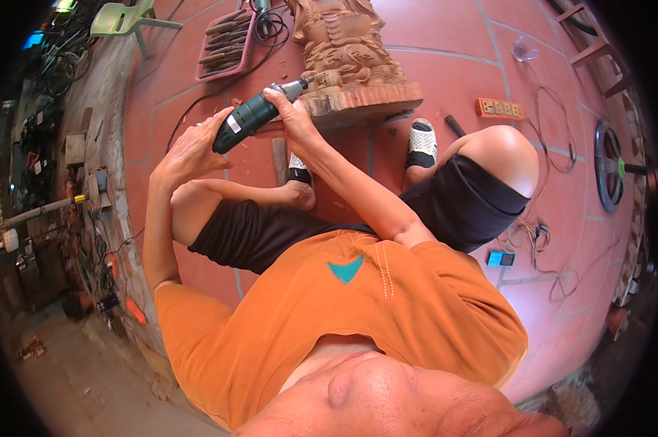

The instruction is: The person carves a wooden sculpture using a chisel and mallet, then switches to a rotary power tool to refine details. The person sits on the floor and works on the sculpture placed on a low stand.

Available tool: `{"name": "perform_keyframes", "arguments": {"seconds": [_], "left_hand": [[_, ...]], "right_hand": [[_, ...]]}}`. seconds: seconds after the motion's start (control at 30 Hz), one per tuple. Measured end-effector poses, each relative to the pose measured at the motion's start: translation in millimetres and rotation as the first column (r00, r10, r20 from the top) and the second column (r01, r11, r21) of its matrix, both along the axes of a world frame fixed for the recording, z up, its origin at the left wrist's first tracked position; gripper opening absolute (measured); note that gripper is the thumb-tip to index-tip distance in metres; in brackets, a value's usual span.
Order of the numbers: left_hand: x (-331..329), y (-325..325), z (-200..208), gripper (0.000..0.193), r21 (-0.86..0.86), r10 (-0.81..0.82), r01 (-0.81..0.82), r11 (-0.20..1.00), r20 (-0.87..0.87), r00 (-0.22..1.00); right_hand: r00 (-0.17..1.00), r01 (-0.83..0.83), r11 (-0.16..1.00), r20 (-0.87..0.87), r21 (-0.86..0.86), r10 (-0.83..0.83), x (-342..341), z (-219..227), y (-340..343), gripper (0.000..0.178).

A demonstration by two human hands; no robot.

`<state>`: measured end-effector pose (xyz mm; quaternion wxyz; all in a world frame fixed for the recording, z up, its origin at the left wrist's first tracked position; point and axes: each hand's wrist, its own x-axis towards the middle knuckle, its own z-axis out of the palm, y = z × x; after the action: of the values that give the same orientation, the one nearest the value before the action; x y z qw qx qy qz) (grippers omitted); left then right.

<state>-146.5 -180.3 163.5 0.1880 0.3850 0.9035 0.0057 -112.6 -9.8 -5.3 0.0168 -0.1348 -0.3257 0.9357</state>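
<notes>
A dark green rotary grinder (250, 121) with a grey nose is held between my two hands, tilted so that its tip points up and right. My right hand (297, 121) is closed round the front part, thumb on top. At the rear end my left hand (196, 151) grips the body, some fingers hidden behind it. The grinder's tip meets the lower left side of a carved wooden figure (343, 54); whether it touches the wood I cannot tell. The figure stands on a thick, rough wooden base (372, 103).
A pink basket (200, 62) of chisels lies at the far left, near a black cord (190, 109). To the right are an orange power strip (499, 108), a clear plastic cup (524, 49), a black wheel (605, 166), loose cables (536, 237) and a small blue device (501, 258).
</notes>
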Motion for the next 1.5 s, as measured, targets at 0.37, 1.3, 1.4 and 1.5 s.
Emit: {"name": "perform_keyframes", "arguments": {"seconds": [0.37, 1.3, 1.4, 1.5], "left_hand": [[-23.9, -0.3, -19.1, 0.093, -0.097, 0.123, -0.1, 0.99, 0.275, 0.954], [-73.2, -30.3, -56.9, 0.094, -0.192, 0.04, 0.032, 0.981, 0.363, 0.931], [-75.8, -33.4, -61.5, 0.094, -0.178, 0.001, 0.064, 0.982, 0.343, 0.939], [-75.5, -32.7, -61.6, 0.093, -0.178, -0.002, 0.067, 0.982, 0.34, 0.94]], "right_hand": [[0.977, -0.202, 0.973, 0.05, -0.115, 0.209, 25.0, 13.1, -34.3, 0.066], [0.899, -0.428, 0.82, -0.083, -0.379, 0.43, 5.5, -50.5, -65.0, 0.064], [0.901, -0.42, 0.823, -0.07, -0.383, 0.428, 7.2, -49.0, -64.0, 0.063], [0.902, -0.419, 0.819, -0.079, -0.391, 0.424, 7.0, -49.6, -64.7, 0.064]]}}
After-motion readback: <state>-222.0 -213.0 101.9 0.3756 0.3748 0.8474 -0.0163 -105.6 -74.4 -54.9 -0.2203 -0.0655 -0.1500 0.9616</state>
